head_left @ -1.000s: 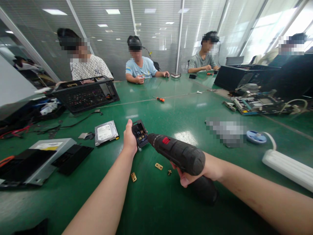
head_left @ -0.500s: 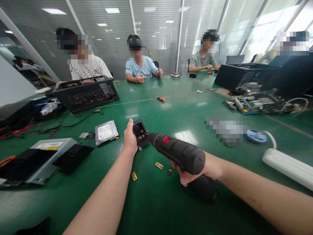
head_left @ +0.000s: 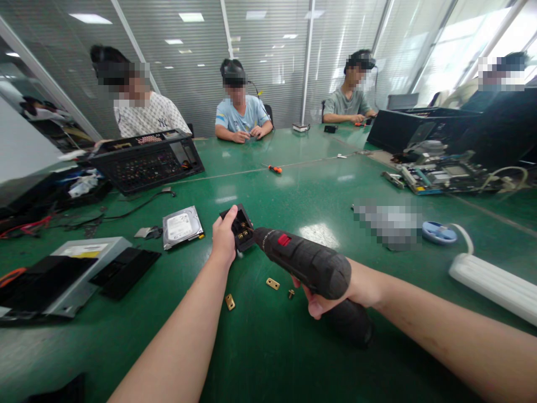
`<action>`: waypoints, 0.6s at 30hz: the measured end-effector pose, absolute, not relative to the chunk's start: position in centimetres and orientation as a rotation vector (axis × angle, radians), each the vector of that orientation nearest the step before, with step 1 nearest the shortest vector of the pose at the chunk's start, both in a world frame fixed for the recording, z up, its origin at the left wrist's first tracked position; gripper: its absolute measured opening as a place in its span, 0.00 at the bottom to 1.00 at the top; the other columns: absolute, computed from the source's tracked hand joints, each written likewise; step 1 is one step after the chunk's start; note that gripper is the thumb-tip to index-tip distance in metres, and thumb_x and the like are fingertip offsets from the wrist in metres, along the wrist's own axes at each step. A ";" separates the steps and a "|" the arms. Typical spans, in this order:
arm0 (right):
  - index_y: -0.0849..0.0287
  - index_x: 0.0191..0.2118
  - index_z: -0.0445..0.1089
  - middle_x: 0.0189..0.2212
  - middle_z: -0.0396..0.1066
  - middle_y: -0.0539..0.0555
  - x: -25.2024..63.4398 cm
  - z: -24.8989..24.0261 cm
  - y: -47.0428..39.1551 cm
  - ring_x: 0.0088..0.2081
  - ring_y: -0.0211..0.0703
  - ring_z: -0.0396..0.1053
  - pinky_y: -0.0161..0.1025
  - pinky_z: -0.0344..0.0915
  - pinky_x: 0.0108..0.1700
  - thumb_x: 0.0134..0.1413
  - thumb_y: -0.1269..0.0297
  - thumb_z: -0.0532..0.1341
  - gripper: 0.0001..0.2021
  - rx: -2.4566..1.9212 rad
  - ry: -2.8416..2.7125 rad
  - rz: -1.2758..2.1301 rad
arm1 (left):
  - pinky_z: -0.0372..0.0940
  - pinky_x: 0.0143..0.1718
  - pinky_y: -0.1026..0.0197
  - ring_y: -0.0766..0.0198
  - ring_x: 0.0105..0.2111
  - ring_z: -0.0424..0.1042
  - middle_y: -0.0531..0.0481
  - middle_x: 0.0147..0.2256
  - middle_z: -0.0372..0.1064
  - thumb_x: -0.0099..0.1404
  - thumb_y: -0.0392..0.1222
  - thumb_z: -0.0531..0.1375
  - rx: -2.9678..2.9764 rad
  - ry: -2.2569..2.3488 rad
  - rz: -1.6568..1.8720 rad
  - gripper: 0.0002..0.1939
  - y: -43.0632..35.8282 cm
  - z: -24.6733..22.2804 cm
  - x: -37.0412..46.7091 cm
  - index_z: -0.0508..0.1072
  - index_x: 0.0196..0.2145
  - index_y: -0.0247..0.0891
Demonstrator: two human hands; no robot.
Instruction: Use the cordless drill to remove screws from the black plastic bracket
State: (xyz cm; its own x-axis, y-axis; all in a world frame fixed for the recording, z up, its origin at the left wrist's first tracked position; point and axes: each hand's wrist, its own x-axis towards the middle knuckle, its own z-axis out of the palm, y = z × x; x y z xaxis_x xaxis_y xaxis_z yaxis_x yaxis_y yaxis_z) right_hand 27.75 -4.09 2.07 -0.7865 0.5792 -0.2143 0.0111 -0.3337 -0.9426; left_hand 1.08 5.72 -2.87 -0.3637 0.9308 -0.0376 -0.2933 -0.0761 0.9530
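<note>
My left hand (head_left: 224, 236) is closed around the left side of a small black terminal block (head_left: 244, 242), thumb over its top edge. Brass-coloured terminals show inside the block. In my right hand (head_left: 321, 302) is a black cordless drill (head_left: 308, 263) with a red switch on top, gripped by its handle. The drill's nose points left at the block; whether its bit touches a terminal I cannot tell. On the green table near my wrists lie two brass plates with holes, one brass plate (head_left: 272, 284) beside a small brass screw (head_left: 291, 294) and another brass strip (head_left: 230, 302) closer to me.
A hard drive (head_left: 182, 226) and a grey metal drive case (head_left: 86, 274) lie at left. Further off are a black computer case (head_left: 146, 162), an orange screwdriver (head_left: 274, 169) and a circuit board (head_left: 444, 173). A white power strip (head_left: 495, 285) sits at right. Several people sit opposite.
My left thumb has shifted right and lower onto the block's edge. The drill has barely moved. Across the table, the person in light blue has brought both hands together.
</note>
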 end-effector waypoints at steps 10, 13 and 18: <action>0.61 0.36 0.77 0.26 0.78 0.49 28.0 1.9 -4.0 0.27 0.44 0.77 0.38 0.74 0.31 0.30 0.68 0.85 0.25 -0.799 -1.558 2.174 | 0.75 0.30 0.53 0.52 0.28 0.79 0.46 0.28 0.76 0.53 0.60 0.73 0.798 1.221 1.634 0.26 5.8 -2.9 1.2 0.75 0.39 0.37; 0.60 0.39 0.78 0.26 0.78 0.48 27.8 2.2 -4.0 0.27 0.43 0.77 0.38 0.74 0.31 0.30 0.68 0.85 0.26 -0.792 -1.554 2.183 | 0.75 0.29 0.53 0.53 0.27 0.78 0.47 0.28 0.76 0.53 0.60 0.73 0.807 1.222 1.634 0.26 5.7 -2.8 1.3 0.75 0.38 0.37; 0.61 0.37 0.77 0.26 0.78 0.49 27.8 2.4 -4.0 0.27 0.43 0.77 0.38 0.74 0.31 0.30 0.69 0.84 0.25 -0.794 -1.568 2.182 | 0.75 0.31 0.52 0.51 0.28 0.80 0.46 0.29 0.76 0.53 0.60 0.73 0.815 1.224 1.627 0.26 5.6 -2.7 1.3 0.75 0.39 0.37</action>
State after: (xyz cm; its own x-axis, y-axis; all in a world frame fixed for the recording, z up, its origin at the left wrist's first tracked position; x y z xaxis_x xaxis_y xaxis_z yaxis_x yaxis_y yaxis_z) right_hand 27.84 -4.04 2.37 -0.7869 0.5675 -0.2425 0.0486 -0.3348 -0.9410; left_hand 1.30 5.56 -2.73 -0.3639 0.9313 -0.0171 -0.2744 -0.0897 0.9574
